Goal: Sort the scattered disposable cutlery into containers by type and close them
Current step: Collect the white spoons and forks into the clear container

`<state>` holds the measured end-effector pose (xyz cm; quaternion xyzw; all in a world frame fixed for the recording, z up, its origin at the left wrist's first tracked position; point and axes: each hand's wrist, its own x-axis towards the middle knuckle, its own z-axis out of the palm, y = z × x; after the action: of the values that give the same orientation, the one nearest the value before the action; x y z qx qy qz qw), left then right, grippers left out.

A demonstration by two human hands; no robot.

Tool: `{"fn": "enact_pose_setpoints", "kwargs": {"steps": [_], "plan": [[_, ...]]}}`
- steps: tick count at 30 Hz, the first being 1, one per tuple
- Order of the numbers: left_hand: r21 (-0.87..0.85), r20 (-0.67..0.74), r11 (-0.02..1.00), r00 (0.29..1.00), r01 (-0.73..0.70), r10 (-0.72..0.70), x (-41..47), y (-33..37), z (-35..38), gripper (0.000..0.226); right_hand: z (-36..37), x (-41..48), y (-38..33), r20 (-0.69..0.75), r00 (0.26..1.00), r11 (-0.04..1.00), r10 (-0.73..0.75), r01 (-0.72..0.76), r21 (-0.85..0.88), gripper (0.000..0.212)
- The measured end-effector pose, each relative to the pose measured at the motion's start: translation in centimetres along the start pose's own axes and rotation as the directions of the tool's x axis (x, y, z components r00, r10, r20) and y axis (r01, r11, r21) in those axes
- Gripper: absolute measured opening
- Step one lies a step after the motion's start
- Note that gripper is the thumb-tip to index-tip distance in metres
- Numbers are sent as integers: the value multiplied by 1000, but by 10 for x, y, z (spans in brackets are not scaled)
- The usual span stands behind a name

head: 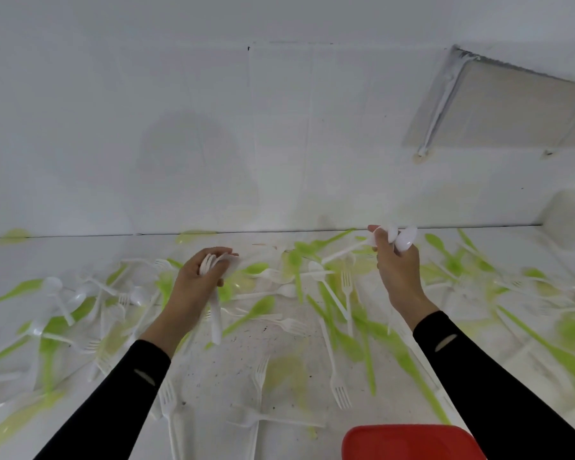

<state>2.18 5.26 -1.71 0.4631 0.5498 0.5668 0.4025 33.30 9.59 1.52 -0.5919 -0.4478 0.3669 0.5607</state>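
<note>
Red container (409, 441): nearest edge; lid or box cannot be told.
Scattered cutlery: white forks (337, 383) and green pieces (256, 308), strewn flat across the tabletop (233, 353). Judged light, thin, slick and springy; best taken by the handles and bundled parallel.
Left hand (196, 280): clenched round a fork bundle (215, 323), handles hanging.
Right hand (395, 263): farther off, clasped round white spoons (405, 239), bowls upward.

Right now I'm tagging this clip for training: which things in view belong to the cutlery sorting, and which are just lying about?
Job: white forks in the left hand; white spoons in the right hand; scattered green cutlery; loose white forks on the table; red lid or container.
Just there: wall panel with pipes.
</note>
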Motion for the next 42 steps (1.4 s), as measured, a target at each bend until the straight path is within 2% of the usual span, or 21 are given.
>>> {"fn": "enact_pose_setpoints", "kwargs": {"steps": [4, 8, 10, 12, 14, 17, 19, 21, 23, 26, 28, 31, 34, 36, 37, 39, 42], "plan": [[-269, -43, 962, 998, 41, -54, 7, 1, 6, 18, 3, -2, 3, 24, 999, 998, 27, -26, -61, 28], [-397, -75, 918, 997, -6, -26, 10, 12, 13, 24, 9, -2, 14, 123, 991, 954, 48, -9, -298, 29], [-412, -52, 911, 999, -14, -8, 12, 16, 16, 26, 12, -2, 23, 236, 968, 819, 84, 68, -570, 26], [-322, -57, 947, 998, -7, -12, 16, 15, 18, 25, 18, -4, 35, 301, 943, 592, 144, 162, -789, 21], [-257, -65, 966, 998, 9, -26, 18, 14, 19, 27, 24, -8, 47, 325, 930, 442, 171, 222, -869, 19], [-170, -3, 985, 999, 35, -36, 18, 10, 22, 28, 32, -18, 61, 364, 908, 339, 205, 283, -897, 12], [-106, 34, 990, 995, 95, -92, 19, 5, 23, 29, 33, -23, 67, 398, 892, 292, 212, 331, -897, 6], [-31, 95, 990, 987, 135, -131, 19, -1, 20, 38, 31, -25, 69, 415, 888, 289, 199, 351, -890, 11], [110, 184, 988, 974, 110, -129, 16, -4, 14, 46, 29, -24, 66, 404, 895, 321, 190, 332, -887, 23], [189, 244, 980, 964, 62, -108, 13, -6, 9, 40, 22, -19, 60, 349, 904, 376, 248, 242, -895, 33], [156, 207, 986, 974, 57, -89, 10, -4, 11, 30, 15, -13, 59, 340, 894, 417, 294, 200, -887, 31], [27, 79, 994, 991, 109, -111, 12, -3, 14, 24, 2, -7, 54, 355, 861, 442, 364, 176, -879, 31], [195, 82, 980, 996, 30, -47, 15, -10, 15, 21, -11, -2, 48, 357, 827, 436, 434, 154, -887, 34], [393, 141, 918, 990, -60, 5, 19, -20, 16, 16, -18, 0, 41, 385, 779, 445, 495, 153, -882, 34], [505, 191, 852, 980, -139, 47, 22, -26, 15, 15, -21, 1, 37, 399, 750, 464, 527, 139, -875, 33], [699, 342, 641, 935, -317, 89, 33, -42, 14, 23, -26, -1, 24, 443, 691, 519, 571, 114, -847, 32], [852, 480, 270, 875, -448, -64, 43, -56, 12, 52, -30, -7, 10, 538, 601, 605, 591, 111, -788, 33]]}}
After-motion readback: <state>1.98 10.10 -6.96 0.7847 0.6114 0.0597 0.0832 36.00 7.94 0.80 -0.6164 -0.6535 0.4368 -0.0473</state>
